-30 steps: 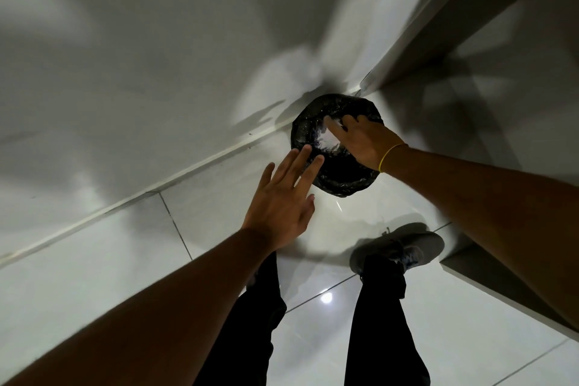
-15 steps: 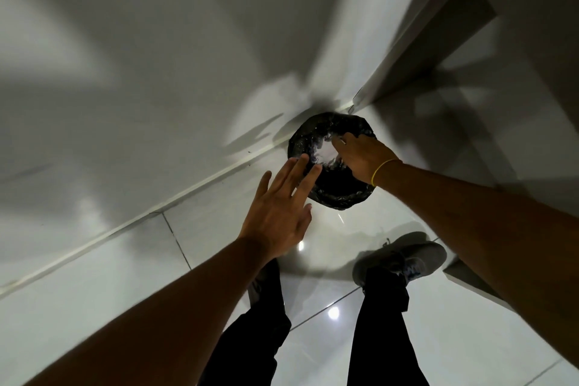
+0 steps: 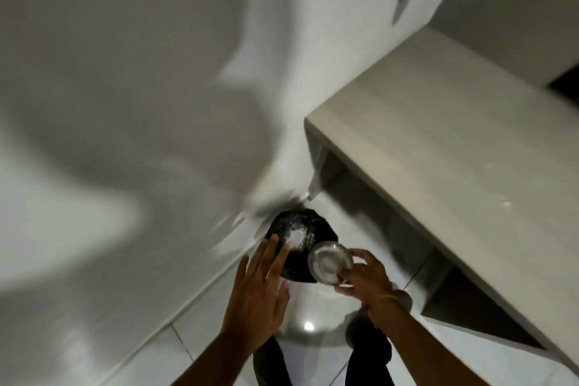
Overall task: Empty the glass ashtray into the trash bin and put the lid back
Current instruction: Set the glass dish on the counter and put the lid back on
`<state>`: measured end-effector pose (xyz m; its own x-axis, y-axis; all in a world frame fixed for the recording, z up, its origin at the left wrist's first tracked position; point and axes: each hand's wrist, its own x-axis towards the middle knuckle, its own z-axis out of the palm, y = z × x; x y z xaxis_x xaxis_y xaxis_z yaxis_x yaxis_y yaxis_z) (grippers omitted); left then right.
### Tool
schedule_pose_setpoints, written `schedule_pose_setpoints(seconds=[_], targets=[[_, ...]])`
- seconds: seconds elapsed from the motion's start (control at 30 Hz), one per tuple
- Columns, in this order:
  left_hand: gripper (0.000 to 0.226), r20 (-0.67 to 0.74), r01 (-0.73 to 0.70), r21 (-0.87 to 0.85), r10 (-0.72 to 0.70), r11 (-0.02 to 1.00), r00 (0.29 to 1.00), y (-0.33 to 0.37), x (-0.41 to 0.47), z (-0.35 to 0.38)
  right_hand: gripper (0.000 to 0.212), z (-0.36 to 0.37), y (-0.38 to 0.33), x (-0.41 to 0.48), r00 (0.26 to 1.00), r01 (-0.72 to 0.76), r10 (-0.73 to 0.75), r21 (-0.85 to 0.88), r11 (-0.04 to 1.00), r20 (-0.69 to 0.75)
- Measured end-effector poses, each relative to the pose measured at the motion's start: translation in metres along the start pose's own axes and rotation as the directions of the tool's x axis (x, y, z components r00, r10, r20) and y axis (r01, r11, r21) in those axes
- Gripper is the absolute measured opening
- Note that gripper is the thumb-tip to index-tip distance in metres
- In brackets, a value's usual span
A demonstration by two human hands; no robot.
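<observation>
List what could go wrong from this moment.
1. The right hand grips the glass ashtray only at its edge, over hard floor tiles; it could slip and break.
2. The ashtray sits near the trash bin edge, so ash might spill outside.
3. The left hand hovers empty, not steadying anything.

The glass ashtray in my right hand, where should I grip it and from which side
Grip the glass ashtray by its rim, from the side nearest you. It is round and tipped on edge over the trash bin, its broad face offering nothing to pinch. The right hand already pinches the near edge; the left hand hovers open beside the bin.
</observation>
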<state>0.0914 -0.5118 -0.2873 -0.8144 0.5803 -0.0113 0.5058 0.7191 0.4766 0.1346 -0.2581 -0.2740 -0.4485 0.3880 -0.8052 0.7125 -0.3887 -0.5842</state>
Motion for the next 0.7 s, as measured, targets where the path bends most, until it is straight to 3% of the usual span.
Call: schedule_pose_setpoints(seconds=[0.17, 0.33, 0.47, 0.6, 0.7], targets=[[0.068, -0.026, -0.136, -0.078, 0.135, 0.988, 0.991, 0.063, 0.010, -0.061, 0.031, -0.061, -0.039, -0.115, 0.993, 0.116, -0.116, 0.166, 0.979, -0.009], [0.062, 0.003, -0.217, -0.045, 0.218, 0.975, 0.976, 0.142, 0.062, -0.100, 0.020, -0.121, -0.090, -0.171, 0.973, 0.220, -0.186, 0.300, 0.928, -0.139], [0.061, 0.037, -0.313, -0.057, 0.315, 0.948, 0.948, 0.215, 0.130, -0.111, 0.024, -0.185, -0.129, -0.172, 0.935, 0.313, -0.225, 0.343, 0.886, -0.273], [0.064, 0.083, -0.390, -0.052, 0.393, 0.919, 0.916, 0.286, 0.193, -0.099, 0.027, -0.245, -0.168, -0.147, 0.868, 0.378, -0.237, 0.271, 0.885, -0.436], [0.070, 0.108, -0.434, -0.014, 0.433, 0.901, 0.895, 0.331, 0.235, -0.082, 0.029, -0.285, -0.190, -0.118, 0.838, 0.403, -0.260, 0.222, 0.888, -0.479]])
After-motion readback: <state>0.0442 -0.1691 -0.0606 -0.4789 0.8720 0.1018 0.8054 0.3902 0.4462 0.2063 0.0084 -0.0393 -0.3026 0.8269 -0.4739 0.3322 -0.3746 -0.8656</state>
